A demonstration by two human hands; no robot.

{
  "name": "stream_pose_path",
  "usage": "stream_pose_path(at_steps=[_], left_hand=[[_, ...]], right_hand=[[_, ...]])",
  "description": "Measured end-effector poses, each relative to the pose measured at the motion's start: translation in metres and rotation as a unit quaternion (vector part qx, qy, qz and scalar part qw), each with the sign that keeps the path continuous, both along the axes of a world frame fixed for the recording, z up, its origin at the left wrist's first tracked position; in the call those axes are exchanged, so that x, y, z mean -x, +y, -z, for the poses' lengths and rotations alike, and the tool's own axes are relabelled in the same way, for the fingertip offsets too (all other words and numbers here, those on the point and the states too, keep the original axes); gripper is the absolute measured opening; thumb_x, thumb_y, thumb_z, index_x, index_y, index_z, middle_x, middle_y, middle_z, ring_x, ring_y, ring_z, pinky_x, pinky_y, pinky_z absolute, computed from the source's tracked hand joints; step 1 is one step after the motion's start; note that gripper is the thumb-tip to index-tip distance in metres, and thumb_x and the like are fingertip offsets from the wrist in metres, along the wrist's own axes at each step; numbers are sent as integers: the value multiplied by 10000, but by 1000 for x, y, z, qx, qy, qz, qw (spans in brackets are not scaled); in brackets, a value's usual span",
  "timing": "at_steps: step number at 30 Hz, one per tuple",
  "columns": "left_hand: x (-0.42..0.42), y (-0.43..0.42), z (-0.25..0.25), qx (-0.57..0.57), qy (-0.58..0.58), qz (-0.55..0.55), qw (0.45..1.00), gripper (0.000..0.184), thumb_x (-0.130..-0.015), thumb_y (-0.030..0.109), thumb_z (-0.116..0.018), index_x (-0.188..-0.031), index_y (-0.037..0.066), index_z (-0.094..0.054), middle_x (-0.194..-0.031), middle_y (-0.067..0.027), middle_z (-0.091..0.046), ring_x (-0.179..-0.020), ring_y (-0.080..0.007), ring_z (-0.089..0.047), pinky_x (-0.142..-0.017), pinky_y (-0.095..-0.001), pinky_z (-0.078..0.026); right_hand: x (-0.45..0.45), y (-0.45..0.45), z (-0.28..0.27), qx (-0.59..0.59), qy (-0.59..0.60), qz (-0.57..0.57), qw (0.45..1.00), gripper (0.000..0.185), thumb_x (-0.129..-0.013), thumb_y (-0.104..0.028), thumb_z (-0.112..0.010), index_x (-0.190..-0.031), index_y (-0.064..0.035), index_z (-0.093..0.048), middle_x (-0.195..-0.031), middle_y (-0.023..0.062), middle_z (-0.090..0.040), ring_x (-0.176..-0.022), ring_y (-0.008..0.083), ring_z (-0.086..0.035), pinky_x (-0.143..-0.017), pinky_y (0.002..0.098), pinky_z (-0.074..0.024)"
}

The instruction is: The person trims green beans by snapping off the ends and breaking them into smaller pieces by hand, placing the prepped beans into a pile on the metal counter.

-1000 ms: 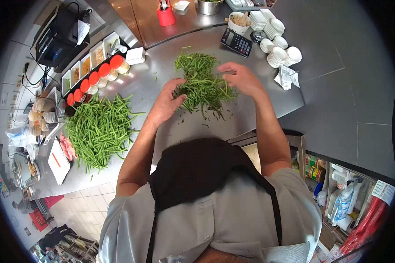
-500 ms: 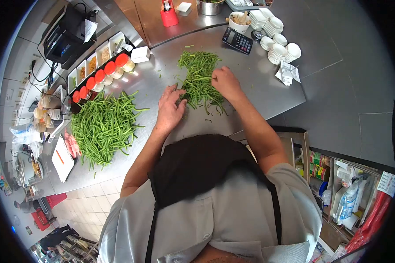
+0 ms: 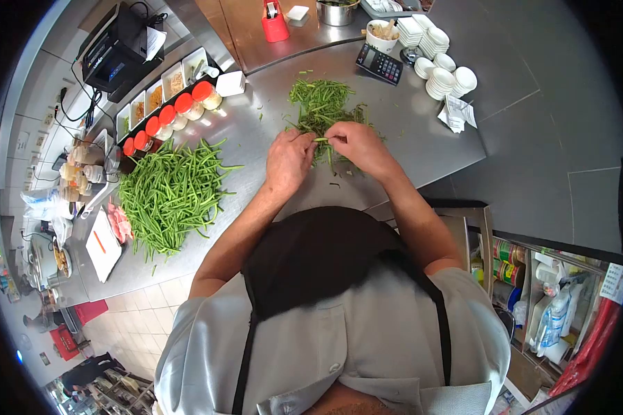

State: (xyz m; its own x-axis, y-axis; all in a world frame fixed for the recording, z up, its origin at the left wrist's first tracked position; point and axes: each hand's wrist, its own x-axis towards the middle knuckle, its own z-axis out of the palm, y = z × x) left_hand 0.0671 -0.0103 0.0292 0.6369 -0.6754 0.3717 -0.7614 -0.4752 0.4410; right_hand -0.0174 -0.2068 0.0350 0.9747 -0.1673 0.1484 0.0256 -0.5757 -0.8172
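My left hand (image 3: pixel 289 160) and my right hand (image 3: pixel 357 146) meet above the near part of a small pile of green bean pieces (image 3: pixel 318 95). Between their fingertips runs a short green bean (image 3: pixel 320 140), pinched at both ends. Darker stem ends and scraps (image 3: pixel 358 116) lie around and under my fingers on the steel. Off to the left, a bigger heap of long green beans (image 3: pixel 176 197) spreads over the counter, apart from both hands.
Red-lidded jars (image 3: pixel 183 107) and white tubs (image 3: pixel 176 81) line the back left. A calculator (image 3: pixel 379 63), stacked white dishes (image 3: pixel 441 81) and paper slips (image 3: pixel 455 113) sit at the right. A white notepad (image 3: pixel 104 245) lies left of the heap, near the steel counter's edge.
My hands were apart on either side of the small pile; now they have come together at its near side, holding a bean between them. The view has shifted slightly.
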Motion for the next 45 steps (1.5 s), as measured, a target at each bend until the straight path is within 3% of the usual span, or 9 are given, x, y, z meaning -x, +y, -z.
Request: stream_pose_path(at_steps=[9,12,16,19,27,30,33,36,45], left_hand=[[10,10,-9,12,19,30,999,187,-907,136,-763,-1071,50,-789,-882,-140,-698,-911,-351,-665,-818,-464,-554],[12,10,-4,100,133,60,984,170,-965,151,-735,-1079,32,-779,-865,-113,-708,-856,-283,-674,-780,-418,-556],[6,13,11,244,507,-16,826,215,-1064,187,-662,-1127,0,-746,-859,-53,-709,-781,-157,-670,-734,-315,-558],[6,18,15,310,571,-61,758,238,-1090,199,-631,-1167,-8,-719,-863,-23,-693,-756,-122,-669,-739,-271,-567],[16,26,15,268,605,-20,750,236,-1096,211,-613,-1184,13,-705,-959,-37,-717,-826,-140,-700,-774,-291,-589],[29,41,20,240,692,25,681,240,-1098,225,-607,-1177,15,-691,-1039,-58,-721,-902,-158,-721,-858,-318,-596],[41,61,24,172,753,46,633,231,-1096,228,-607,-1151,17,-681,-1098,-80,-718,-991,-197,-729,-942,-358,-592],[41,76,49,185,766,22,616,209,-1098,223,-597,-1157,33,-660,-1125,-97,-718,-1051,-245,-724,-985,-410,-585],[43,77,41,235,778,-43,581,153,-1095,160,-548,-1216,87,-608,-1006,-78,-695,-984,-254,-712,-940,-440,-587]], right_hand=[[10,11,-4,-65,46,-33,996,99,-920,-124,-655,-933,-32,-690,-832,136,-693,-753,257,-677,-700,388,-537],[3,5,24,-557,172,-75,809,154,-957,-153,-619,-926,-16,-683,-855,134,-696,-755,220,-658,-701,366,-522],[11,5,7,-263,97,44,959,220,-987,-216,-628,-961,-17,-718,-894,148,-707,-799,243,-678,-750,374,-536],[18,7,8,-83,36,26,996,222,-972,-229,-661,-1003,-26,-745,-929,162,-720,-840,277,-702,-780,385,-547],[32,28,29,14,61,-4,998,195,-942,-176,-665,-1013,-7,-730,-934,112,-731,-844,245,-701,-774,383,-549],[48,35,58,-138,125,1,983,162,-922,-160,-676,-978,-16,-721,-901,79,-710,-814,207,-678,-753,377,-545],[71,25,76,-602,228,41,764,166,-914,-175,-697,-970,-20,-712,-902,51,-696,-809,169,-652,-768,361,-546],[76,14,73,-198,34,113,973,172,-917,-201,-687,-915,-29,-688,-862,112,-687,-827,236,-682,-748,392,-541],[59,-2,63,150,145,189,960,158,-905,-220,-683,-992,-88,-682,-1068,145,-653,-1035,396,-674,-863,542,-565]])
